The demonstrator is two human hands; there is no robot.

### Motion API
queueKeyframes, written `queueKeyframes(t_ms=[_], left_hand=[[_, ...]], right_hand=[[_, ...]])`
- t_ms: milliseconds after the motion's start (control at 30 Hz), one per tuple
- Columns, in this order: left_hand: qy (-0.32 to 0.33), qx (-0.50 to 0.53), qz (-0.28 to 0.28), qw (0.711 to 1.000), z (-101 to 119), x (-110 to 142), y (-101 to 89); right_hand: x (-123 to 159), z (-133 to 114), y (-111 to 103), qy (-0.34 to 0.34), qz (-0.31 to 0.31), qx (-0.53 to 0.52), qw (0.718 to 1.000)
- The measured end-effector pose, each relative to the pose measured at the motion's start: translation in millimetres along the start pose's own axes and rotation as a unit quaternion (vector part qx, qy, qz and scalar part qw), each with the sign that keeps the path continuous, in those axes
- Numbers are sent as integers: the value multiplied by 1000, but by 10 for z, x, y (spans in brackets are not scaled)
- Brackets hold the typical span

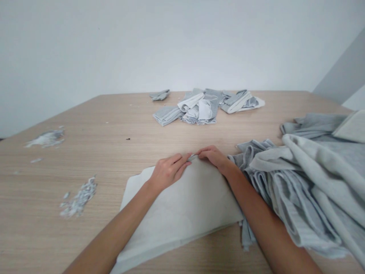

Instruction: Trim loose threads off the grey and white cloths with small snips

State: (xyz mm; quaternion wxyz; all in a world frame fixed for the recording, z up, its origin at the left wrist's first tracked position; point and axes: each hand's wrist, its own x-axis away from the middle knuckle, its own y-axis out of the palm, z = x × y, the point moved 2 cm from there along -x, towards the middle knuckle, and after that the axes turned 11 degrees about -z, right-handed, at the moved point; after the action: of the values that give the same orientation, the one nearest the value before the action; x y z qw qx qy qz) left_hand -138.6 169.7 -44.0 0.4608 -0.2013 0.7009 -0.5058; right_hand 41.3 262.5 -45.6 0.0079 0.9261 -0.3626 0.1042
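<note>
A pale grey-white folded cloth (188, 201) lies flat on the table in front of me, with several layers showing along its near edge. My left hand (170, 170) is closed at the cloth's far edge, fingertips pinching the fabric there. Just to its right, my right hand (212, 155) pinches the same edge, its fingers bent over the rim. A small darker grey bit of fabric shows between the two hands. What lies under the fingertips is partly hidden.
A big heap of grey cloths (308, 179) fills the right side, close by my right forearm. Smaller folded grey and white pieces (199, 106) lie at the back. Piles of white scraps (80, 198) and lint (47, 138) sit on the wooden table (114, 160) at left.
</note>
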Motion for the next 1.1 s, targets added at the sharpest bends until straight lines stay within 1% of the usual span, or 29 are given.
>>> queueKeyframes(t_ms=[200,367,567,767,933,1100], left_hand=[[-1,-2,-3,1000,6,-8,-5],[-5,8,-7,1000,-1,-14,-13],[3,-3,-7,1000,9,-18,-17],[-3,-4,-8,1000,3,-19,-15],[10,-19,-6,1000,7,-14,-15],[2,-27,-5,1000,10,-17,-21]], right_hand=[[2,-17,3,11,19,-25,999],[1,-4,6,3,11,-23,1000],[-27,36,-13,-7,15,-2,1000],[-22,17,-4,-5,14,-5,1000],[-41,43,-9,-3,3,-19,1000],[-56,63,-18,-2,0,-26,1000]])
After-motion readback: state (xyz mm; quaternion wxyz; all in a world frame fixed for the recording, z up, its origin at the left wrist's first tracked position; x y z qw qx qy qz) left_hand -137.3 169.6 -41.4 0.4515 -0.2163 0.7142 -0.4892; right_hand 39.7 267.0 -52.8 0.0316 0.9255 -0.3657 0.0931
